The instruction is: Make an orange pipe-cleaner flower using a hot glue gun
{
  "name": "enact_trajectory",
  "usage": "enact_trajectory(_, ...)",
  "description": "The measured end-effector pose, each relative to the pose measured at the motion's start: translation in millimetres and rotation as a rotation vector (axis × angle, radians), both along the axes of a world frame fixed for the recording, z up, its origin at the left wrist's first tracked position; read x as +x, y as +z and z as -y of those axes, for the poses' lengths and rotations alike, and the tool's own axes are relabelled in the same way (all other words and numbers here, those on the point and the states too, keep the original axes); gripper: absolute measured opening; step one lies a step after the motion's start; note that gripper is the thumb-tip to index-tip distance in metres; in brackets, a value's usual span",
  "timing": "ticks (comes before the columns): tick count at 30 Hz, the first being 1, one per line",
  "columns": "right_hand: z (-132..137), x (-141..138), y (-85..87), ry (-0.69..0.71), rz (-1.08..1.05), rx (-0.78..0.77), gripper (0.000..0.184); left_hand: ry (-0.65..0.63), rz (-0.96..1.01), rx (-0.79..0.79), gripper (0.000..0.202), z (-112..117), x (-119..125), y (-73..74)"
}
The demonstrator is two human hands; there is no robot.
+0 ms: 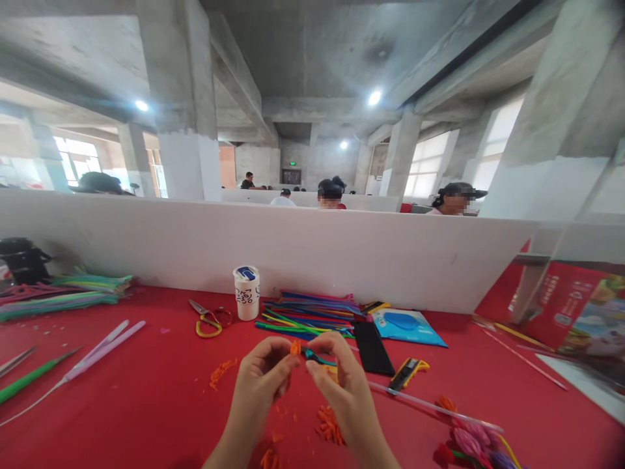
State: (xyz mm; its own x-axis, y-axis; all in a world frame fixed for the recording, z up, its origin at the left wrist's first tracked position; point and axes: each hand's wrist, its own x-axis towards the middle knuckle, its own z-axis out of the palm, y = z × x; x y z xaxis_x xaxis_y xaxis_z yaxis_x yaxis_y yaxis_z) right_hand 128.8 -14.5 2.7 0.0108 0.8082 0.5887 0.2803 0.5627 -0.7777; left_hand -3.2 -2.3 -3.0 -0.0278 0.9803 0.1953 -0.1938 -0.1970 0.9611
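Note:
My left hand (261,378) pinches a small fuzzy orange piece (295,348) between thumb and fingertips, above the red table. Close beside it, my right hand (344,381) has its thumb and index finger closed on a thin teal-and-dark piece (316,356). Its tip points toward the orange piece; whether the two touch, I cannot tell. Around and below my hands lie small piles of orange pieces: one curved pile (222,374) to the left, another pile (330,425) by my right wrist, and a third pile (271,458) at the near edge of view.
Behind my hands lie colourful pipe cleaners (312,309), scissors (208,324) and a white cup (247,294). To the right are a black flat object (374,348), a yellow cutter (408,375) and fuzzy flowers (471,438). A lilac corded tool (105,352) lies left. A white partition (146,244) stands behind.

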Motion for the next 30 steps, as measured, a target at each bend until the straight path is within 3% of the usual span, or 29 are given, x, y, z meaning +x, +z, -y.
enact_trajectory(2, -0.4, -0.1, -3.3, 0.026, -0.004, -0.058, 0.008, -0.055, 0.038, -0.056, 0.017, 0.2, 5.1, -4.1)
enact_trajectory(4, 1.0, -0.4, -5.8, -0.047, 0.013, -0.028, 0.009, -0.055, 0.007, -0.05, 0.016, 1.8, 9.5, -6.2)
enact_trajectory(7, 3.8, 0.1, -9.1, -0.181, 0.072, 0.16, 0.013, -0.003, -0.078, -0.003, 0.012, 5.7, 12.8, -5.4)
enact_trajectory(11, 5.4, 2.9, -9.9, -0.197, 0.224, 0.344, 0.016, 0.067, -0.19, 0.059, 0.008, 9.7, 14.6, -3.1)
enact_trajectory(24, 7.5, 5.0, -10.7, -0.332, 0.286, 0.477, 0.014, 0.079, -0.224, 0.042, 0.01, 13.9, 18.7, -3.3)
enact_trajectory(30, 8.2, 5.0, -12.1, -0.322, 0.307, 0.41, 0.014, 0.068, -0.185, 0.01, 0.01, 13.9, 17.6, -5.9)
